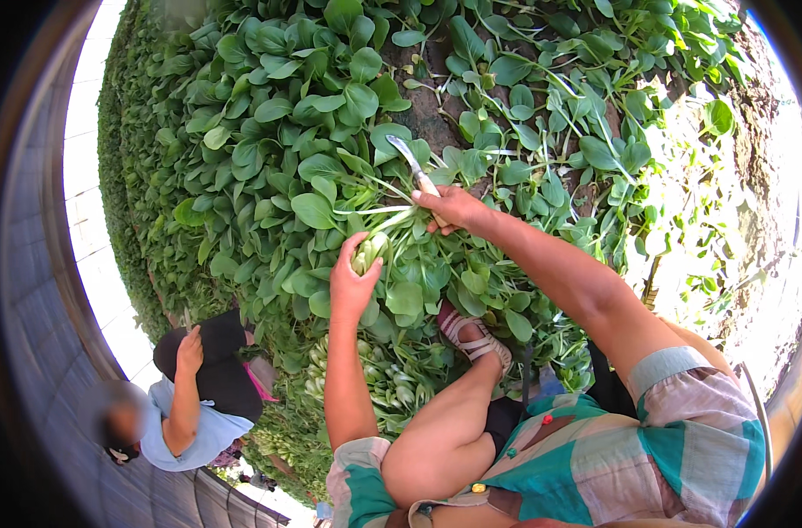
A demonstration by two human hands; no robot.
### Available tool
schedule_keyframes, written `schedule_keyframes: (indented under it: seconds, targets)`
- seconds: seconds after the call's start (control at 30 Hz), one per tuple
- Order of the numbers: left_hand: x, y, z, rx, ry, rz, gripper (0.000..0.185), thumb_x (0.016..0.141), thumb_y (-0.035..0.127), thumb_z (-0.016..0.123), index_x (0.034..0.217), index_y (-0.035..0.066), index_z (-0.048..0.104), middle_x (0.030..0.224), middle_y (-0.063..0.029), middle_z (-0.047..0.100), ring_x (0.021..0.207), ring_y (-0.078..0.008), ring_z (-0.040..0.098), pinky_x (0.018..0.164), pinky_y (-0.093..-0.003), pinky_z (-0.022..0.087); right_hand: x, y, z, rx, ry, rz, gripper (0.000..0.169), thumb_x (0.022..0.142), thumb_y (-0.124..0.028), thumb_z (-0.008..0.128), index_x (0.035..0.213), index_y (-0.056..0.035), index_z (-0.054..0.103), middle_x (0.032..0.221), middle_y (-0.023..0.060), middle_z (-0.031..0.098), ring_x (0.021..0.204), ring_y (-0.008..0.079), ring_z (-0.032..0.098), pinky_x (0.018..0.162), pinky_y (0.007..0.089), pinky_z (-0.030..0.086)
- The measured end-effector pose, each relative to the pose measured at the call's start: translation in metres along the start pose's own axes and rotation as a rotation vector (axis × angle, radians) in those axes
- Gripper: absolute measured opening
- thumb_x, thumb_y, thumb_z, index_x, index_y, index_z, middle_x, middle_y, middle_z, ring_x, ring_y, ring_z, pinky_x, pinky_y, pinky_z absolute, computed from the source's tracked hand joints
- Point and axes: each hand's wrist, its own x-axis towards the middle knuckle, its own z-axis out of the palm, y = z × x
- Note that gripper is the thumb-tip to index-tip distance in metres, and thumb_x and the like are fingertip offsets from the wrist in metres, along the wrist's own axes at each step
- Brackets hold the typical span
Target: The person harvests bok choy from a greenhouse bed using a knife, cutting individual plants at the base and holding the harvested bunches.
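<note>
My left hand (354, 277) is closed around the pale green bases of a bunch of leafy greens (370, 253), like bok choy. Up and to its right, my right hand (450, 208) grips the light handle of a knife with a curved metal blade (406, 156). The blade points up and left over the leaves. Pale stems stretch between the bunch and my right hand, and whether its fingers also hold them I cannot tell. Below my left hand, beside my leg, lies a pile of cut greens (394, 383) with pale bases.
Dense standing greens (242, 132) fill the left and top. Loose leafy plants lie over bare soil (434, 119) at upper right. My sandalled foot (476, 336) stands among leaves. Another person (199, 409) in a light blue top is at lower left, near a dark net wall (31, 264).
</note>
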Motion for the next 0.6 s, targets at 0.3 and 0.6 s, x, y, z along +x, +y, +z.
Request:
schedule_keyframes:
  seconds: [0.3, 0.6]
  targets:
    - [-0.021, 0.04, 0.008, 0.085, 0.02, 0.147, 0.05, 0.074, 0.006, 0.068, 0.12, 0.01, 0.05, 0.108, -0.0116, 0.061, 0.093, -0.0278, 0.061, 0.082, -0.0348, 0.048, -0.054, -0.029, 0.009, -0.015, 0.113, -0.439, 0.039, 0.082, -0.027, 0.071, 0.11, -0.0032, 0.058, 0.085, -0.0007, 0.06, 0.07, 0.0066, 0.054, 0.062, 0.0224, 0.046]
    - [-0.043, 0.108, -0.025, -0.222, 0.098, 0.209, 0.053, 0.077, 0.001, 0.067, 0.127, 0.004, 0.049, 0.112, -0.0109, 0.06, 0.097, -0.0158, 0.059, 0.086, -0.029, 0.047, -0.144, -0.105, -0.029, -0.822, 0.575, -1.027, 0.024, 0.071, -0.001, 0.068, 0.093, -0.0049, 0.06, 0.086, 0.0092, 0.056, 0.077, 0.026, 0.06, 0.066, 0.0331, 0.05]
